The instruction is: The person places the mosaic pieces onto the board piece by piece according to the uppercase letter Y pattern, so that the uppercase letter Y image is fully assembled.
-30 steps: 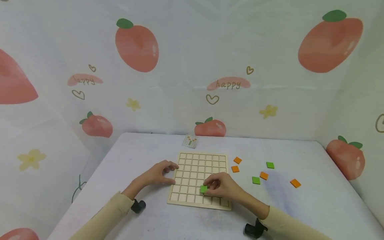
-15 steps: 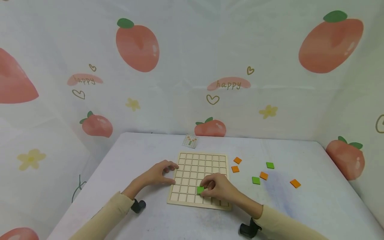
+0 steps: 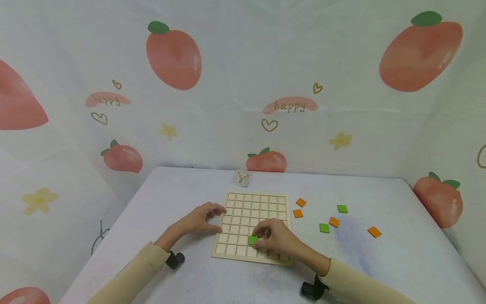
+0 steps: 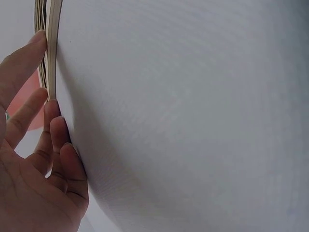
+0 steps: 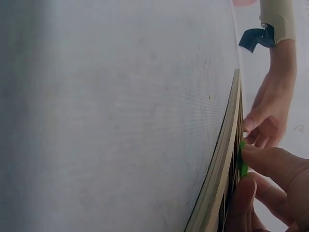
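Observation:
A wooden grid board (image 3: pixel 236 218) lies on the white table. My right hand (image 3: pixel 277 236) pinches a green tile (image 3: pixel 252 240) between thumb and fingers, over a cell in the board's lower middle. In the right wrist view the green tile (image 5: pixel 243 159) is at the fingertips of my right hand (image 5: pixel 275 183), close against the board (image 5: pixel 219 179). My left hand (image 3: pixel 201 218) rests at the board's left edge, thumb and fingers spread apart. The left wrist view has the fingers of my left hand (image 4: pixel 43 159) touching the board's rim (image 4: pixel 52 58).
Right of the board lie several orange tiles, one of them far right (image 3: pixel 374 232), and two green tiles (image 3: pixel 342 209), (image 3: pixel 324 228). A small patterned card (image 3: pixel 241 178) lies behind the board. A printed cloth hangs behind the table.
My right hand has moved slightly left along the board with the green tile, then barely moved over the last half second. My left hand has stayed at the board's edge.

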Tool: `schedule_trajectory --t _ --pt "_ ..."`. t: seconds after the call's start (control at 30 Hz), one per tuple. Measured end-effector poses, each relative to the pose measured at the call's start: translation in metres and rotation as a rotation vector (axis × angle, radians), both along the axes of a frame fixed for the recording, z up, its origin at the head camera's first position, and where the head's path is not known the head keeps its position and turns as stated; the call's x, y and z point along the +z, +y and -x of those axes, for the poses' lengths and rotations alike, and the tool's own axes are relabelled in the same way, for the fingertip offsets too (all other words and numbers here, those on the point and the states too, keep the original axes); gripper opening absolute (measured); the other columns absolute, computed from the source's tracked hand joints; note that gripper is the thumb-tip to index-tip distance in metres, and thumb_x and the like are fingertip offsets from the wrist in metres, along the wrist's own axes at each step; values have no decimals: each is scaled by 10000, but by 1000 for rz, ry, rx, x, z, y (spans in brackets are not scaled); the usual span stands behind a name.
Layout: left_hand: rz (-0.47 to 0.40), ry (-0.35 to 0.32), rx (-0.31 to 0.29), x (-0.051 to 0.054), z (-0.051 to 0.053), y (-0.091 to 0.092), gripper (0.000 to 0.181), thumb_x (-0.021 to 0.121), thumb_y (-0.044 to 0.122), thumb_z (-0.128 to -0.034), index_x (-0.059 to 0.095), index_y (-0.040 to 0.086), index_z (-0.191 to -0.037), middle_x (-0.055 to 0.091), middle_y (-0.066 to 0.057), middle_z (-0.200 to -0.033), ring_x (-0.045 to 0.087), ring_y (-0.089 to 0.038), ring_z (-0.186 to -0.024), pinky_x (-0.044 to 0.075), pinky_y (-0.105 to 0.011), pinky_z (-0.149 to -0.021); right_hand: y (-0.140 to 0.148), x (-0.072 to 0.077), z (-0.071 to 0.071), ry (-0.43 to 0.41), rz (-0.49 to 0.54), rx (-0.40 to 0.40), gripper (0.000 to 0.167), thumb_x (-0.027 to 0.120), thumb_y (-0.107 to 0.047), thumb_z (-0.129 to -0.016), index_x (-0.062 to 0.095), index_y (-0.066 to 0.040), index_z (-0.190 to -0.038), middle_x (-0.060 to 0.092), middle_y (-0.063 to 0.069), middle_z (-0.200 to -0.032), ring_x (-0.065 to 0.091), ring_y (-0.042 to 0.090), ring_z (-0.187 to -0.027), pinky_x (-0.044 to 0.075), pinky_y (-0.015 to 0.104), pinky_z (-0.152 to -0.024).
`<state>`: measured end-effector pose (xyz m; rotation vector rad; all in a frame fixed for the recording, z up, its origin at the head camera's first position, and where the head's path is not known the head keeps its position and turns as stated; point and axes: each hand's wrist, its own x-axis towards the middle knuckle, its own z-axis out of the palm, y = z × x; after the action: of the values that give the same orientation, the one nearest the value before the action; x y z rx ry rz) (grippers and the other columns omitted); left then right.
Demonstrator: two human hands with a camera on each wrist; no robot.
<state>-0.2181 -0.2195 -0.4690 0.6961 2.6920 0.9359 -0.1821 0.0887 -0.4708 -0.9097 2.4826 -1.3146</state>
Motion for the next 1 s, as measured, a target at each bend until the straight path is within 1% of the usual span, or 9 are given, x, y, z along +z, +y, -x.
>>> schedule_trajectory --t 0.3,0.53,0.73,1.0 --pt "-12 18 -14 3 -1 -1 550 878 231 -816 630 96 -1289 594 -33 -1165 549 -240 -1034 461 -446 -914 -2 1 -1 7 -13 -13 194 878 -121 -787 750 -92 -929 645 -7 -831 562 97 -694 476 260 -625" --pt "-15 14 -21 1 -1 -1 546 870 245 -828 626 103 -1295 586 -29 -1171 542 -231 -1034 455 -430 -913 -2 1 -1 6 -12 -11 193 882 -117 -784 748 -93 -922 642 -9 -828 559 101 -702 475 266 -636" --pt "-20 30 -54 0 1 -2 535 865 245 -836 627 95 -1291 589 -33 -1164 546 -234 -1023 455 -439 -906 -1 2 -1 2 -10 -1 194 887 -112 -781 754 -92 -921 651 0 -829 555 107 -718 475 274 -648" --pt "-18 27 -53 0 2 -3 534 867 243 -835 627 100 -1290 587 -32 -1163 545 -234 -1020 456 -437 -905 1 0 2 -18 -9 13 207 895 -151 -777 757 -108 -925 656 -11 -833 559 110 -729 474 273 -654"
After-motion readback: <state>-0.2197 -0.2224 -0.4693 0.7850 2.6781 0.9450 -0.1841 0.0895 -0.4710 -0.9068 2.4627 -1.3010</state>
